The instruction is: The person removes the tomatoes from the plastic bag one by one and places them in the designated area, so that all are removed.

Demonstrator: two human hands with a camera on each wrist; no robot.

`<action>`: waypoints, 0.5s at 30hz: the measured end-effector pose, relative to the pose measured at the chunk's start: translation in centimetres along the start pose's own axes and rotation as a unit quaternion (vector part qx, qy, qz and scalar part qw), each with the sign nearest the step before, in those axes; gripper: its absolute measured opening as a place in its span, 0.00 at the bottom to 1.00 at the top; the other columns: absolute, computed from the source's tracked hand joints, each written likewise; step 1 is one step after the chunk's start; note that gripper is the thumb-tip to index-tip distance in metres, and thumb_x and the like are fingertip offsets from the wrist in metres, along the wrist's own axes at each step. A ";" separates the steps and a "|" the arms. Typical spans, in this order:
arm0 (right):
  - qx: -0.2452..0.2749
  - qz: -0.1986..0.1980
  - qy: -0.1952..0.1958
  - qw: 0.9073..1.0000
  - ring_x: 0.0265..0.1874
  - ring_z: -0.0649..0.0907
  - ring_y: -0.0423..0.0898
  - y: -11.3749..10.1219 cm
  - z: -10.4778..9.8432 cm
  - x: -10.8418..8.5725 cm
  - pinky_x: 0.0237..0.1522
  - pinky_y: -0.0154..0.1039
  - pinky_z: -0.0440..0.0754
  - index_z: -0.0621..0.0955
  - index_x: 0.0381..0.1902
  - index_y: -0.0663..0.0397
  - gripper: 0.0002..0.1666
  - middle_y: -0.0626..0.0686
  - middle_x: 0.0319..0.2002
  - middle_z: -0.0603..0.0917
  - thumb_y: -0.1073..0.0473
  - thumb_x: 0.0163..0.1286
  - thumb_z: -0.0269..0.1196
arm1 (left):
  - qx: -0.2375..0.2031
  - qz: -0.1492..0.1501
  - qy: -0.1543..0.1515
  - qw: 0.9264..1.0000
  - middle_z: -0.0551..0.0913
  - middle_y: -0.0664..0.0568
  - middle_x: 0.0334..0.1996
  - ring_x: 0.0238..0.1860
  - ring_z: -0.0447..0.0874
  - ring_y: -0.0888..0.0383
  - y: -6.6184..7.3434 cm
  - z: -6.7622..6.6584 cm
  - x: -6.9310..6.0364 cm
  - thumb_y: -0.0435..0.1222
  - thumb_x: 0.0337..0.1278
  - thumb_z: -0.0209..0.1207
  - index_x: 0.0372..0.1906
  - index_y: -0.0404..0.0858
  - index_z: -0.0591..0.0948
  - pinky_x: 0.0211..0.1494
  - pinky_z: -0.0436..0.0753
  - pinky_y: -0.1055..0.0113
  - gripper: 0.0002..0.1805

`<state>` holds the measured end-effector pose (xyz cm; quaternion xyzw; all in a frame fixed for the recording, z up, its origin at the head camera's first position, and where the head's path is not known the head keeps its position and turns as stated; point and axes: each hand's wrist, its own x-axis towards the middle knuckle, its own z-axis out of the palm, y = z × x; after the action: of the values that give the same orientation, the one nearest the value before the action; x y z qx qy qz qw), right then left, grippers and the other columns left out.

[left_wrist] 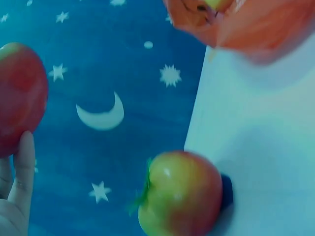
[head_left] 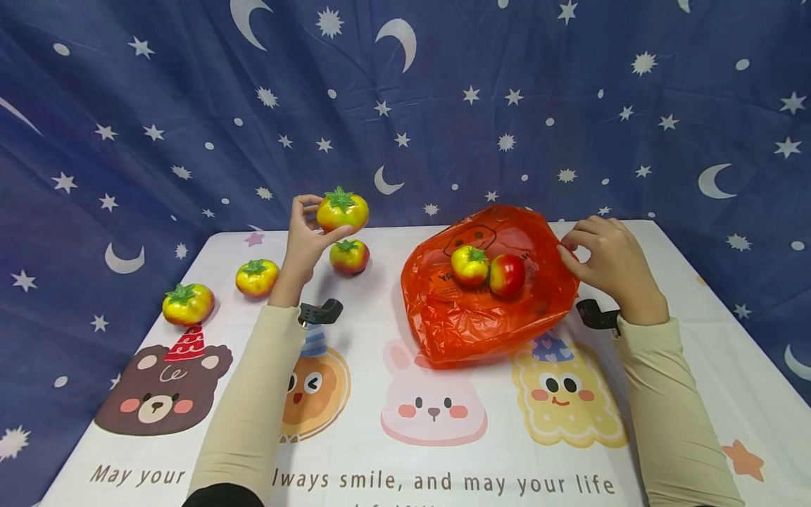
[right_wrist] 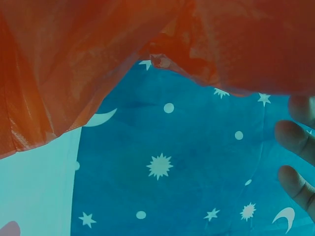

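Observation:
Raised above the table's back edge, the left hand [head_left: 304, 246] grips a yellow-and-red toy fruit with a green leafy top [head_left: 343, 213]; the left wrist view has that fruit [left_wrist: 22, 98] at its left edge with the fingers [left_wrist: 23, 172] against it. Below it on the table sits a similar fruit [head_left: 349, 258]. The right hand [head_left: 611, 264] pinches the right edge of a red plastic bag [head_left: 462, 324], thumb and index finger at the rim. Two fruits, one leafy-topped [head_left: 470, 265] and one red [head_left: 507, 275], lie against the bag; whether inside or on top, I cannot tell.
Two more leafy-topped fruits, one at the far left [head_left: 189, 304] and one beside it [head_left: 256, 278], rest on the white table cover [head_left: 361, 436] with printed cartoon figures. A blue curtain [head_left: 443, 127] with moons and stars hangs behind the table.

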<state>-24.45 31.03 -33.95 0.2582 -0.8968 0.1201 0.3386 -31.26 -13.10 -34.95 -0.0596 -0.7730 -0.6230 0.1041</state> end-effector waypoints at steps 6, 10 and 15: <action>-0.003 0.005 -0.003 1.000 0.27 0.78 0.54 0.0 0.1 0.1 0.34 0.53 0.80 0.83 0.22 0.63 0.03 0.60 0.25 0.84 0.69 0.46 0.69 | -0.018 -0.016 0.063 0.998 0.63 0.45 0.60 0.57 0.66 0.55 -0.9 -1.0 0.1 0.38 0.51 0.66 0.58 0.45 0.59 0.65 0.74 0.59 0.33; -0.001 0.003 -0.003 1.000 0.27 0.78 0.54 0.0 0.1 0.1 0.33 0.53 0.80 0.83 0.22 0.63 0.03 0.60 0.25 0.84 0.69 0.46 0.69 | -0.029 -0.020 0.104 0.994 0.64 0.46 0.58 0.55 0.67 0.56 -1.6 -1.5 0.2 0.38 0.51 0.66 0.58 0.45 0.60 0.62 0.76 0.61 0.33; 0.002 -0.001 -0.001 1.000 0.27 0.78 0.53 0.1 0.2 -0.1 0.34 0.53 0.79 0.82 0.21 0.62 0.03 0.60 0.25 0.84 0.69 0.46 0.68 | -0.042 -0.022 0.156 0.987 0.66 0.48 0.57 0.54 0.69 0.55 -2.6 -1.8 0.4 0.37 0.49 0.68 0.59 0.44 0.63 0.60 0.78 0.62 0.33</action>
<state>-24.55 31.08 -34.14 0.2595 -0.8966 0.1214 0.3376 -32.11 -15.40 -36.97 0.0514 -0.7218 -0.6584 0.2072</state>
